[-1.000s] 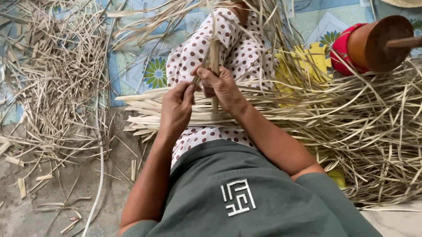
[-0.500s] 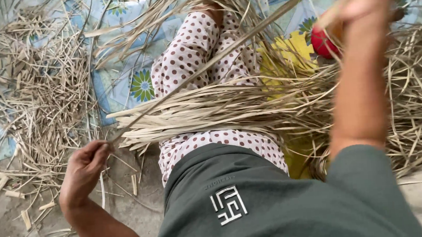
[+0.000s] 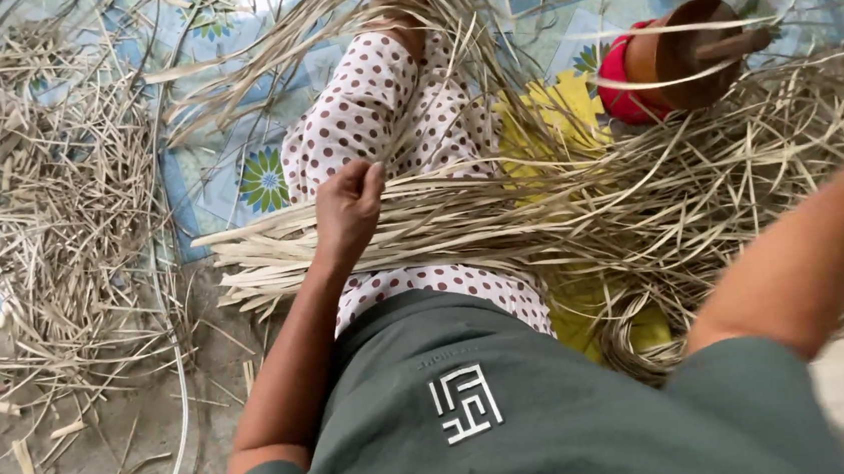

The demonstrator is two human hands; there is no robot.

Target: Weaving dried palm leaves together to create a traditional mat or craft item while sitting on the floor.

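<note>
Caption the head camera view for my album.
Left hand rests on dried palm strips laid across polka-dot trousers.

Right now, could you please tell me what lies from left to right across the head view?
Scrap pile → flower-patterned mat → left hand on the strip bundle → yellow cloth → wooden spool → right forearm.

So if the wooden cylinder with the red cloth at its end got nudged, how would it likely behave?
The wooden cylinder lies on its side, so it would probably roll, though the dried strips piled against it may check that. It looks solid, likely heavy for its size. Its peg could make it roll crookedly.
</note>
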